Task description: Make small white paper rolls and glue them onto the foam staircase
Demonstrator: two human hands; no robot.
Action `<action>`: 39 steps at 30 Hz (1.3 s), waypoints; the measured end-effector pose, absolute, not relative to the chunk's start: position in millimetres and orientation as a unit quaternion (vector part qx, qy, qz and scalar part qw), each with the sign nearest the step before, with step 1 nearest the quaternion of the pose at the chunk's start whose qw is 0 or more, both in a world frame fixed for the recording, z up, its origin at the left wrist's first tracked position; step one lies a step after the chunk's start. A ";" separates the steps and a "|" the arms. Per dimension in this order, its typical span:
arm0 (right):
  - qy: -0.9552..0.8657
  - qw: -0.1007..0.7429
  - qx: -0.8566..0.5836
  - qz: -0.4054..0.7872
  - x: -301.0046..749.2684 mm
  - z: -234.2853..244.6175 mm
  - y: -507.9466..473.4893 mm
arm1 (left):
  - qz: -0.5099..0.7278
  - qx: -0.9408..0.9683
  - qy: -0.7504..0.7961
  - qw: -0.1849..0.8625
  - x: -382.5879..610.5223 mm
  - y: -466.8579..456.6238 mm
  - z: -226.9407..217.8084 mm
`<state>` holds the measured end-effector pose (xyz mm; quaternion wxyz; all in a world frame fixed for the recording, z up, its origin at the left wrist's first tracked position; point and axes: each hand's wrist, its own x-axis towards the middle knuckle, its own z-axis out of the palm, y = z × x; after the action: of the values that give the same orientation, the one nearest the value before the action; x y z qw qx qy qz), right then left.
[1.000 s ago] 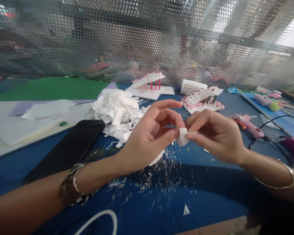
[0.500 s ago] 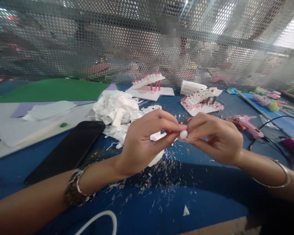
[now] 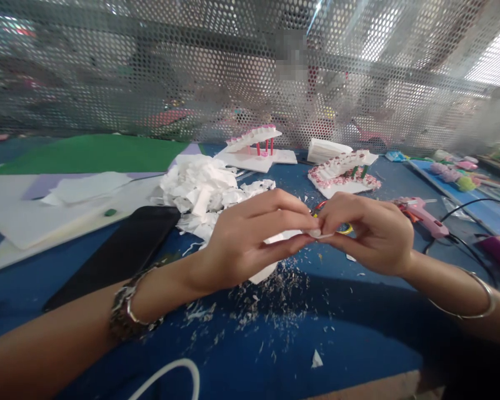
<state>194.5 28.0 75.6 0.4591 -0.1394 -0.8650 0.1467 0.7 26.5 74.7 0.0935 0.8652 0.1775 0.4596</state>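
Observation:
Over the middle of the blue table, my left hand [image 3: 250,239] and my right hand [image 3: 369,233] meet at the fingertips. Both pinch one small white piece [image 3: 316,233], mostly covered by the fingers; a thin, flat edge of it shows by the right thumb. What it is made of I cannot tell. Behind the right fingers, scissors with red and yellow handle loops [image 3: 346,228] lie partly hidden. Beneath the hands are white paper [image 3: 264,273] and many tiny white shavings [image 3: 275,300].
A heap of torn white paper [image 3: 204,186] and a black phone [image 3: 116,255] lie left. Behind stand two small stair models, one with pink posts [image 3: 256,147], one with green posts [image 3: 344,172]. A pink glue gun [image 3: 425,216] with its cord lies right. A perforated metal screen [image 3: 191,72] rises behind.
The white piece has turned in my fingers: its rounded end showed before, now a thin edge does. My left fingers have closed further over it. More of the yellow scissor loop shows.

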 end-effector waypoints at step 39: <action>-0.912 0.343 -0.154 -0.168 204.9 89.0 22.4 | 0.423 0.772 0.240 0.410 7.9 33.8 67.3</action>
<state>204.9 22.4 89.0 0.3426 -0.1536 -0.9116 -0.1676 7.9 33.8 67.3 0.4104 0.7718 0.2395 0.4226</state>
